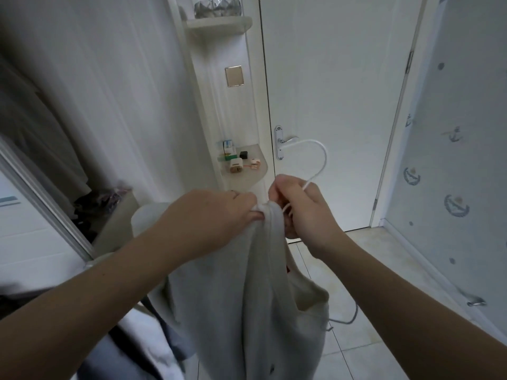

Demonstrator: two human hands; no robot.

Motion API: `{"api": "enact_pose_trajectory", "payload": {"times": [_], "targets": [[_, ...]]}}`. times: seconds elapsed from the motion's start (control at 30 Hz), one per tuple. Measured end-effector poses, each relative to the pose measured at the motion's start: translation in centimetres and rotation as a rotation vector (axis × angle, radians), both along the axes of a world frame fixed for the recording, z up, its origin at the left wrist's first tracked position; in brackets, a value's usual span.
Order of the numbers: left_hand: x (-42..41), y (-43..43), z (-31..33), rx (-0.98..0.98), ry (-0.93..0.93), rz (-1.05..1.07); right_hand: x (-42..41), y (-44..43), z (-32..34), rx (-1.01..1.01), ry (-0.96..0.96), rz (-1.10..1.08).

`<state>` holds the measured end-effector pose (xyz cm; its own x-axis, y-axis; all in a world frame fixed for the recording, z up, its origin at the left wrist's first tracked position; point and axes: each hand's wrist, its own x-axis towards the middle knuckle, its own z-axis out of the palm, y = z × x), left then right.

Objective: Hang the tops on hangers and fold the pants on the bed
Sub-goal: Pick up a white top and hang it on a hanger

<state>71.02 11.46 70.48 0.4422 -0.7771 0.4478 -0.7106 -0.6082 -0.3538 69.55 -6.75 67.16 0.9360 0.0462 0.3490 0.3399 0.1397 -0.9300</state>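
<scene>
A pale grey-white top (247,292) hangs down in front of me, bunched at its upper edge. My left hand (219,212) pinches that bunched edge between thumb and fingers. My right hand (299,207) grips a thin white hanger (323,157) just below its hook, close beside the fabric. The hook curves up in front of the door. The hanger's lower part is hidden by my hand and the top.
A white door (329,78) with a metal handle (285,141) stands ahead. A corner shelf (255,165) with small items sits to its left. An open wardrobe (41,127) with hanging clothes is on the left. Bedding (131,349) lies at the bottom left, tiled floor (384,311) on the right.
</scene>
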Motion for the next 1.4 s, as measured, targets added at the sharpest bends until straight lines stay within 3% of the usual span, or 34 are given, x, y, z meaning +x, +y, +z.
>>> {"api": "enact_pose_trajectory", "payload": {"times": [0.07, 0.17, 0.23, 0.27, 0.43, 0.67, 0.87, 1.0, 1.1, 1.27, 1.4], "targets": [[0.1, 0.4, -0.1, -0.026, 0.191, 0.170, 0.2, -0.5, -0.4, -0.038, -0.060, -0.055], [0.3, 1.8, -1.2, -0.170, 0.368, 0.263, -0.4, -2.0, -3.4, -0.274, -0.304, -0.320], [-0.1, 2.5, -2.3, -0.319, 0.347, 0.258, -1.6, -2.2, -6.0, -0.424, -0.450, -0.432], [-0.3, 2.7, -2.9, -0.387, 0.321, 0.247, -2.1, -2.0, -7.4, -0.474, -0.456, -0.389], [-1.2, 3.2, -6.0, -0.682, 0.347, 0.258, -3.9, 1.4, -12.2, -0.638, 0.024, 0.094], [-2.8, 3.5, -9.2, -0.832, 0.428, 0.290, -3.9, 1.3, -13.6, -0.634, -0.114, -0.037], [-3.3, 3.0, -11.1, -0.876, 0.473, 0.367, -3.9, 1.3, -17.6, -0.680, 0.053, 0.142], [-3.8, 3.5, -11.9, -0.878, 0.504, 0.404, -2.4, -0.5, -21.8, -0.961, 0.117, 0.250], [-4.0, 5.1, -11.9, -0.864, 0.528, 0.420, -1.3, -2.7, -24.8, -1.267, 0.066, 0.219], [-4.5, 8.1, -11.9, -0.754, 0.622, 0.446, 0.3, -6.1, -26.0, -1.557, -0.007, 0.086], [-4.9, 9.5, -12.2, -0.696, 0.672, 0.457, 1.7, -7.9, -24.7, -1.521, 0.044, -0.022]]}}
